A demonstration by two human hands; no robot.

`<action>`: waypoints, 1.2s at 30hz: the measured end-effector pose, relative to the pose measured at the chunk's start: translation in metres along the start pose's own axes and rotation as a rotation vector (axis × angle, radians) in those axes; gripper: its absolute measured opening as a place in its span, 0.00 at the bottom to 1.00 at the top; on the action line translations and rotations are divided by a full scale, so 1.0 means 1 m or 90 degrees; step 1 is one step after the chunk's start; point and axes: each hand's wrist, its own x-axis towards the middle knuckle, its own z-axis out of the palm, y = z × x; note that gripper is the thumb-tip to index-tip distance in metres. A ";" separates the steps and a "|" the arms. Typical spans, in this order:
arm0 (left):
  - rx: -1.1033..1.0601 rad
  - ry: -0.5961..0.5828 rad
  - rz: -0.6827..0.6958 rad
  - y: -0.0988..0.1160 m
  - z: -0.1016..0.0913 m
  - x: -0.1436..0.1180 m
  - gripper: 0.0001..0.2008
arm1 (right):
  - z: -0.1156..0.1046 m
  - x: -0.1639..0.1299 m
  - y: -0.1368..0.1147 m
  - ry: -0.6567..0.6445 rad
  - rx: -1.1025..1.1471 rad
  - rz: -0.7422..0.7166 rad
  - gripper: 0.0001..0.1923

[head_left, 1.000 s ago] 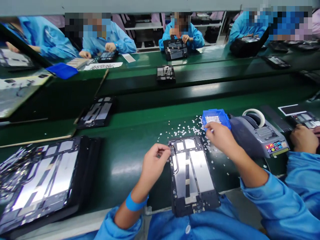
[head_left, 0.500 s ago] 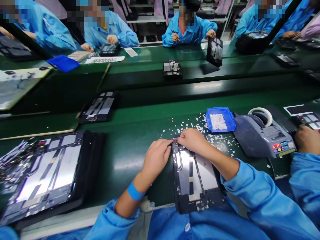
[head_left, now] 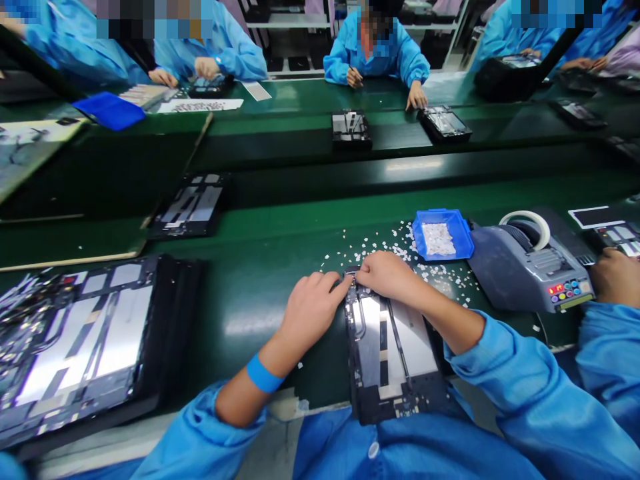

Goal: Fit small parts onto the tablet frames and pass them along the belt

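At five o'clock: open tablet-like device (head_left: 397,350) at worktop (head_left: 260,250) edge. Left hand (head_left: 311,307), right hand (head_left: 389,275) at its eleven-o'clock corner, fingertips close, whether clamped impossible to see. Best to brace device, press gently.

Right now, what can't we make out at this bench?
All in the head view:
Right hand: whether it pinches anything; its own fingers hide that.
Device: upper right part, covered by right hand and forearm.
Left device: one side, cut off by left picture edge.
Bits in bin: too small to identify.
Dispenser display: too small to read surely.
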 end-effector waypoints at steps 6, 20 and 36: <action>-0.062 -0.060 0.030 -0.008 -0.015 0.010 0.19 | 0.020 -0.021 0.022 0.113 0.012 -0.157 0.10; -0.307 -0.016 -0.136 -0.013 -0.013 0.023 0.15 | 0.009 -0.044 0.038 0.132 -0.096 -0.395 0.19; -0.581 -0.215 -0.304 -0.043 0.018 0.077 0.20 | 0.016 -0.243 0.222 0.680 0.904 0.387 0.23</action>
